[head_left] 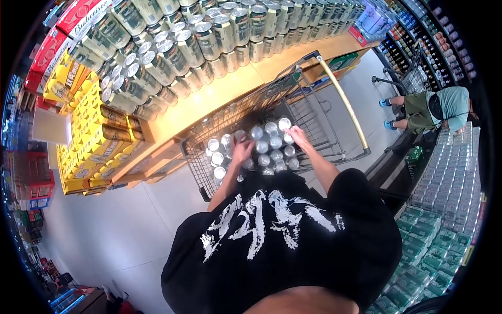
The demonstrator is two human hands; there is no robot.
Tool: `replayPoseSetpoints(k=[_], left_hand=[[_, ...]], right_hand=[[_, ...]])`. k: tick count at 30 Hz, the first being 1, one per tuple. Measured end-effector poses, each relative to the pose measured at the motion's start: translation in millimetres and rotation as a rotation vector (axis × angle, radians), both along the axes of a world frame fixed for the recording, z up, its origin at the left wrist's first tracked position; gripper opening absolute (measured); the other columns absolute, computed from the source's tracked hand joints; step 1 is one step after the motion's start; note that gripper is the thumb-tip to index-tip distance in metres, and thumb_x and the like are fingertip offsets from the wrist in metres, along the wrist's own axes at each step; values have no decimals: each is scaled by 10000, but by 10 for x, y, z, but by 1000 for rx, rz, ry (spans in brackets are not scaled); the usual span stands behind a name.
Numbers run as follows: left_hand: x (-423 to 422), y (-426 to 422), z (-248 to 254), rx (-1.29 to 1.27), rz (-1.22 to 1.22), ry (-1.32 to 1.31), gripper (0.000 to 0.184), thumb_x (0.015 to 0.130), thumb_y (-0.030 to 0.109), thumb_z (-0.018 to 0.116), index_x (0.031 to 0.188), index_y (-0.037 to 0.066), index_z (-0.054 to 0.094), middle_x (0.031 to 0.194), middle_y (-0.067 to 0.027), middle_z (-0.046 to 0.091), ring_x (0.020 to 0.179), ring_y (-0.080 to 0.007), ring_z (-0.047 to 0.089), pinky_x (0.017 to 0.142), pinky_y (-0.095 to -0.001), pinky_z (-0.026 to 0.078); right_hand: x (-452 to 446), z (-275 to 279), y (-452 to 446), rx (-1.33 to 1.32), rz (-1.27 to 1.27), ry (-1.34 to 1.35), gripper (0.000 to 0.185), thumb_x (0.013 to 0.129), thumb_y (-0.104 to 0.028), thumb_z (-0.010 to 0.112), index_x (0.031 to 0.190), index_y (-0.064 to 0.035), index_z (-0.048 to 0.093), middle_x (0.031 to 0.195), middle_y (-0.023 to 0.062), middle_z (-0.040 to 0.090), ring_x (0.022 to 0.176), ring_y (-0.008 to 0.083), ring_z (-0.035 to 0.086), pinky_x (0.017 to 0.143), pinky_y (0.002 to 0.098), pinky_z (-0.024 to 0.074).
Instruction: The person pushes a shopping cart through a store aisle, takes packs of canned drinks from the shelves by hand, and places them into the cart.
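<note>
Between and below the left hand (pixel 241 149) and right hand (pixel 298 136), silver-topped cans (pixel 275 142) are standing in a shopping cart (pixel 341 96); both hands are touching them, how tightly I cannot tell.

This is a shop's drinks section, clearly: a shopping cart (pixel 345 104), banked display cans (pixel 209 39), stacked yellow cartons (pixel 97 136), long shelves of bottles (pixel 426 44).

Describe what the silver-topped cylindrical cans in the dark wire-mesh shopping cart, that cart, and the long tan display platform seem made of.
Silver-topped cans: probably aluminium, with a shiny metallic gleam. Dark cart: likely coated metal, judging by its thin crossed wires. Tan platform: wood or wood-look laminate, smooth, softly glossy; its surface catches light.
</note>
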State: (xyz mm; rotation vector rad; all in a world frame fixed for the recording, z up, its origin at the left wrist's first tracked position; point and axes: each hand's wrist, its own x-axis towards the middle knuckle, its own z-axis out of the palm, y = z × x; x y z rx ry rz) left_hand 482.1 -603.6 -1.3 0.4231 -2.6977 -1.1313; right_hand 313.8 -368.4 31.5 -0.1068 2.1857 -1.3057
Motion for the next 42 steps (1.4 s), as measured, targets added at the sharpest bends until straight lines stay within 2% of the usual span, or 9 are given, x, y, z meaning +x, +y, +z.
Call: replayPoseSetpoints(k=[3, 14, 16, 18, 22, 26, 29, 36, 42], left_hand=[[39, -6, -135, 64, 32, -7, 266, 839, 365, 603, 921, 141, 720, 1275, -84, 526, 1305, -378, 283, 1125, -464, 127], [-10, 55, -147, -105, 121, -156, 225, 799, 362, 608, 859, 196, 746, 1319, -2, 436, 1344, -333, 203, 1087, -499, 152], [-20, 74, -140, -174, 132, -143, 225, 783, 341, 613, 859, 175, 745, 1311, -3, 439, 1342, -342, 205, 1083, -513, 145], [-58, 137, -136, -188, 139, -227, 262, 782, 349, 598, 872, 148, 740, 1341, -23, 392, 1358, -358, 171, 1040, -652, 104], [-119, 92, -99, -355, 77, -248, 268, 815, 336, 573, 878, 125, 725, 1294, -49, 434, 1372, -317, 199, 1030, -702, 96], [67, -31, -51, -235, -15, -119, 299, 787, 367, 612, 968, 149, 704, 1344, -52, 439, 1355, -304, 261, 1068, -621, 166], [434, -169, 175, -288, -5, -57, 442, 815, 406, 597, 1200, 188, 581, 1406, -62, 393, 1358, -288, 272, 1100, -554, 179], [1261, -242, 351, -436, 14, -105, 517, 895, 391, 509, 1380, 247, 401, 1462, -57, 328, 1372, -263, 256, 1135, -498, 126], [1811, -67, 390, -340, 182, -177, 598, 886, 402, 537, 1422, 218, 348, 1498, -95, 256, 1397, -283, 194, 1116, -544, 93]], right_hand=[[-21, -180, -102, 88, 6, 1, 482, 744, -511, 703, 741, -74, 497, 755, 16, 537, 743, 121, 486, 687, 278, 408], [-61, -278, -146, -11, -47, -374, 342, 797, -416, 706, 894, -131, 542, 805, -25, 562, 661, 66, 531, 470, 204, 330], [-166, -375, -83, 35, 37, -444, 389, 780, -505, 690, 873, -153, 555, 882, -12, 593, 824, 115, 571, 658, 306, 439], [-271, -469, -21, 4, 69, -534, 408, 788, -512, 682, 929, -152, 551, 865, -27, 595, 791, 98, 575, 657, 306, 442], [-317, -469, -33, 100, 19, -572, 519, 771, -503, 702, 1104, -137, 542, 1025, 13, 615, 866, 146, 591, 730, 332, 482], [-261, -552, -48, 147, -65, -433, 591, 725, -539, 724, 1101, -111, 566, 990, 52, 629, 819, 171, 605, 727, 354, 487], [-171, -876, 16, 274, 128, 19, 686, 762, -515, 694, 1221, -46, 494, 1109, 120, 596, 1011, 255, 579, 885, 349, 458], [780, -434, 341, 139, 206, 435, 783, 804, -396, 691, 1385, -34, 310, 1395, 252, 339, 1288, 373, 355, 1052, 424, 308], [785, 424, 252, 146, 288, 813, 722, 781, -308, 720, 1355, -34, 378, 1434, 215, 315, 1349, 393, 259, 1097, 467, 226]])
